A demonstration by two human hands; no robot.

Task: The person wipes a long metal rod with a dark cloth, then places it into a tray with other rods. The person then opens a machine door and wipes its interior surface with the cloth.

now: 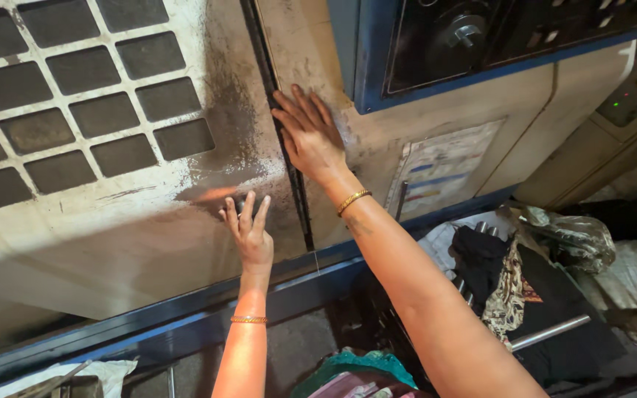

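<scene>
The fingers of the right hand point(311, 136) lie flat and spread, grasping nothing, pressed against the pale panel point(377, 140) just right of the dark seam point(289, 155) that runs up the machine front. The fingertips point up and to the left, nearly along the seam, and the index finger sits at its very edge. The left hand point(251, 234) is open too, fingers fanned and pointing upward, flat on the sliding door point(112, 214) just left of the seam and lower down; its fingertips reach a small dark knob point(242, 204), though whether they touch it I cannot tell.

The seam's long axis runs from the upper middle of the view down toward the blue rail point(186, 317) at the base of the machine. Each hand lies on its own side of it, the right one closer to it and higher. Both wrists carry a thin gold bangle point(353, 200).

Left of the seam the door is grimy and scuffed, with a grid of dark square windows point(75, 103) above the left hand. Right of the seam, above the right hand, is a blue-framed control box point(481, 44), and lower down a printed sheet point(444, 169) stuck on the panel. Below the rail lie bundles of cloth point(510, 287) and a metal bar point(551, 332).
</scene>
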